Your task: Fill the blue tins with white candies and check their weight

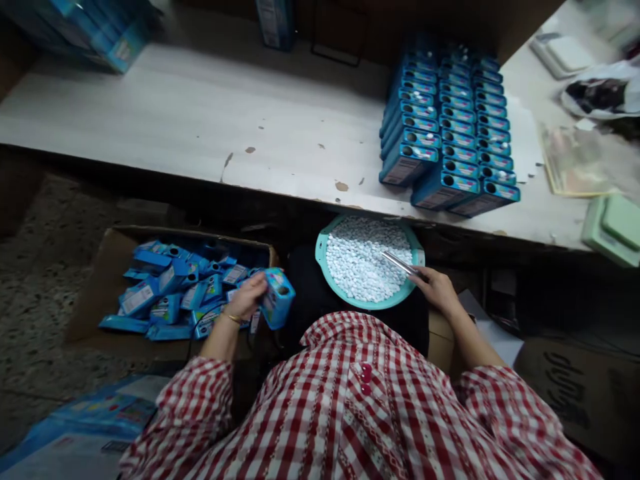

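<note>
My left hand grips a small blue carton just above the right edge of a cardboard box that holds several loose blue cartons. My right hand pinches metal tweezers whose tips reach over a teal basin filled with small white pellets. The basin rests on my lap, below the edge of a white table. I wear a red and white checked shirt.
Rows of upright blue cartons stand on the table's right side. More blue packs lie at the far left. A green lidded box, papers and a plastic bag sit at the right. Cardboard lies by my right arm.
</note>
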`<state>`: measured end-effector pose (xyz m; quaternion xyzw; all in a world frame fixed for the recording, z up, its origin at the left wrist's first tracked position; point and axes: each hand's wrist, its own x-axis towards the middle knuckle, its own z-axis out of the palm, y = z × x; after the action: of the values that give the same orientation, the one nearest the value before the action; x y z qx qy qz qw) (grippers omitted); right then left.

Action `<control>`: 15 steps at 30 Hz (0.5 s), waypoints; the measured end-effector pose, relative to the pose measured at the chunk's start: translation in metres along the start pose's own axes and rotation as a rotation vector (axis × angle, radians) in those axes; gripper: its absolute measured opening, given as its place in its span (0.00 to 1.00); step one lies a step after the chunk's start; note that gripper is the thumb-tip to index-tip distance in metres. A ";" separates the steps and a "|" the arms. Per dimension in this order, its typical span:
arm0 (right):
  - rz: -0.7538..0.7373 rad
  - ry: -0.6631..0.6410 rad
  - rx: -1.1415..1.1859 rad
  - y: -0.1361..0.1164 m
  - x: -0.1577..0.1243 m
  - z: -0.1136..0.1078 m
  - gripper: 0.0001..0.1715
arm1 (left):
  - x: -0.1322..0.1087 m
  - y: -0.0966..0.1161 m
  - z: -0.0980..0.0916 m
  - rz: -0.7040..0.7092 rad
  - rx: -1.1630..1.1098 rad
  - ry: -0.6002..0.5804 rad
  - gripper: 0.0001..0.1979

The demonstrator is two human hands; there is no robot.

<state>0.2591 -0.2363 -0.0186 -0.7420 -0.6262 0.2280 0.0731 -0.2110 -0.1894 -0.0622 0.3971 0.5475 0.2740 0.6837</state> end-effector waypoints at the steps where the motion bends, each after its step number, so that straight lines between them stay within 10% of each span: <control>1: -0.021 -0.005 -0.016 0.000 -0.001 -0.001 0.22 | -0.012 0.006 0.026 0.012 0.061 -0.137 0.25; 4: -0.076 -0.031 -0.181 -0.003 -0.005 -0.010 0.20 | -0.035 0.020 0.094 0.185 0.365 -0.218 0.23; 7: -0.115 -0.051 -0.401 -0.006 -0.009 -0.020 0.20 | -0.044 0.029 0.123 0.297 0.611 -0.326 0.30; 10: -0.151 -0.088 -0.494 -0.014 -0.009 -0.013 0.19 | -0.042 0.035 0.118 0.201 0.743 -0.367 0.42; 15: -0.055 -0.158 -0.229 -0.054 0.014 0.044 0.19 | -0.031 0.040 0.092 -0.022 0.510 -0.328 0.34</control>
<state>0.1930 -0.2196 -0.0397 -0.7077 -0.6721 0.2105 -0.0554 -0.1272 -0.2156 -0.0046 0.5892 0.4850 0.0525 0.6441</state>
